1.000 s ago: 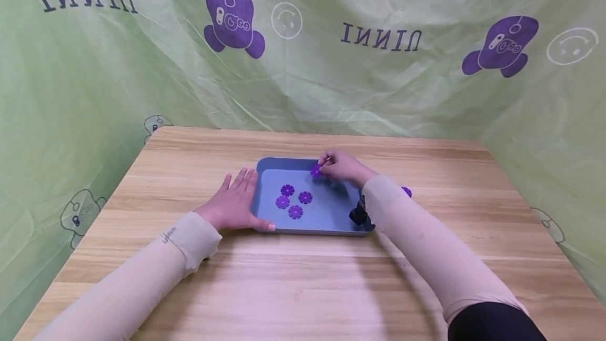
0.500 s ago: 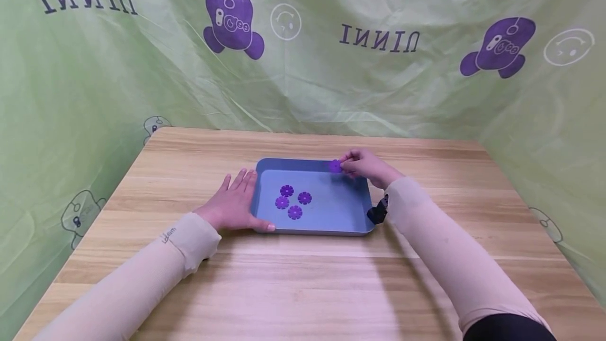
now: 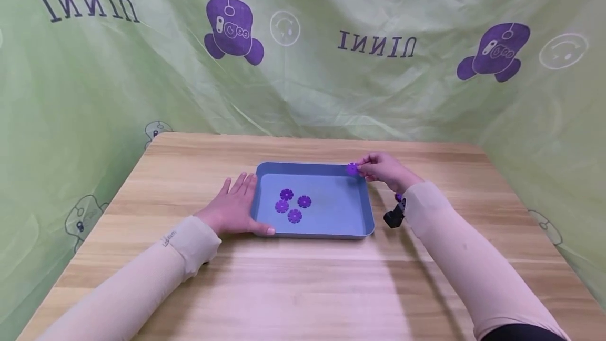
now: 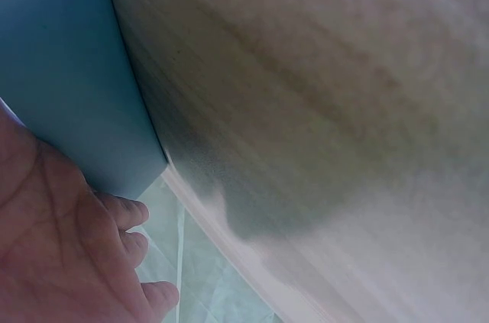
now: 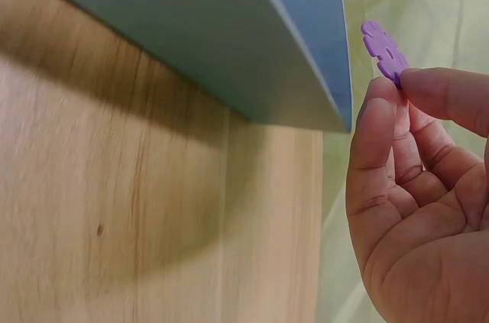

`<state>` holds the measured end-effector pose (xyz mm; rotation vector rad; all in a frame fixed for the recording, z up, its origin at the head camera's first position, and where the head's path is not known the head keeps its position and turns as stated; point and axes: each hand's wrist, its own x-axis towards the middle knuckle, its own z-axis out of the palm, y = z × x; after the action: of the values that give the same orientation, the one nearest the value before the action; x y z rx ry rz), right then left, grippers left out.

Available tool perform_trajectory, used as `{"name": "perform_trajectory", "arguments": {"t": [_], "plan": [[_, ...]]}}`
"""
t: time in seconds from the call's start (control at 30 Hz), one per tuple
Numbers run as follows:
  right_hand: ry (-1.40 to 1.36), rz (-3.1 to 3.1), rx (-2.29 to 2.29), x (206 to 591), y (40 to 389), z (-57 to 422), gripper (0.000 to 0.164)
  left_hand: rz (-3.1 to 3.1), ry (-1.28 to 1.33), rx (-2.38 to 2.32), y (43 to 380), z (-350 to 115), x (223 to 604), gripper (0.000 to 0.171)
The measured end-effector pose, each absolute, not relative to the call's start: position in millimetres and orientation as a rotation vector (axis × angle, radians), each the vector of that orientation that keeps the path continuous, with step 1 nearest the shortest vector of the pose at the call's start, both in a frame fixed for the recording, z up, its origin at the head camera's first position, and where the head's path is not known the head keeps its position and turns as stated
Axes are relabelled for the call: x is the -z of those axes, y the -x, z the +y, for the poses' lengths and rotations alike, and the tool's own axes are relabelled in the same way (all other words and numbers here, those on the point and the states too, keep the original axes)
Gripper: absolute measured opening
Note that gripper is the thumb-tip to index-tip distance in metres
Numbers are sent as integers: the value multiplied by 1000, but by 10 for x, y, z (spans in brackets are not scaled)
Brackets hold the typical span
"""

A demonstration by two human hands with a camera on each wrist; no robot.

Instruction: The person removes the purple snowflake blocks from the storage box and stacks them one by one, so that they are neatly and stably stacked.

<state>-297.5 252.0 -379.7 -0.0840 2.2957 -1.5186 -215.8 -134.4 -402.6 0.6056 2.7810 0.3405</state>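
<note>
A shallow blue tray point(image 3: 331, 217) lies on the table, with several purple notched discs point(image 3: 294, 216) flat on its floor, left of the middle. My left hand point(image 3: 233, 208) rests against the tray's left side, fingers spread and straight, thumb along the front edge. At the back right corner my right hand point(image 3: 387, 168) pinches another purple disc point(image 5: 384, 52) between thumb and forefinger. In the right wrist view that disc stands up from the fingertips, above the rim of the tray. The left wrist view has the left palm point(image 4: 53, 239) beside the tray's outer wall point(image 4: 69, 71).
One more purple disc point(image 3: 398, 197) is on the wooden table point(image 3: 293, 283) right of the tray, partly hidden by the right cuff. A black wrist camera point(image 3: 394, 217) hangs under that cuff. Green printed cloth point(image 3: 307, 93) closes off the back and sides.
My right hand has moved right with the pinched disc, from over the tray's inside to its back right corner. The left hand keeps its place at the tray.
</note>
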Motion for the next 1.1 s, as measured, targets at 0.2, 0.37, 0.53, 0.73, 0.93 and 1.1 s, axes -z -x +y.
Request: {"name": "perform_trajectory", "arguments": {"t": [0.2, 0.37, 0.53, 0.73, 0.93, 1.1], "plan": [[101, 2296, 1527, 3835, 2952, 2671, 21, 2782, -595, -303, 2165, -1361, 4087, 149], [102, 2304, 1524, 3820, 2927, 2827, 24, 2781, -599, -316, 2150, -1350, 4061, 150], [70, 2317, 1504, 3813, 2878, 2999, 25, 2785, -600, -315, 2151, -1348, 4055, 147], [15, 2337, 1485, 3855, 2818, 3213, 24, 2792, -603, -320, 2163, -1355, 4065, 147], [-41, 2292, 1532, 3925, 2743, 3403, 23, 2780, -589, -323, 2166, -1368, 4072, 147], [-67, 2253, 1575, 3986, 2681, 3536, 23, 2774, -600, -328, 2188, -1368, 4084, 149]]}}
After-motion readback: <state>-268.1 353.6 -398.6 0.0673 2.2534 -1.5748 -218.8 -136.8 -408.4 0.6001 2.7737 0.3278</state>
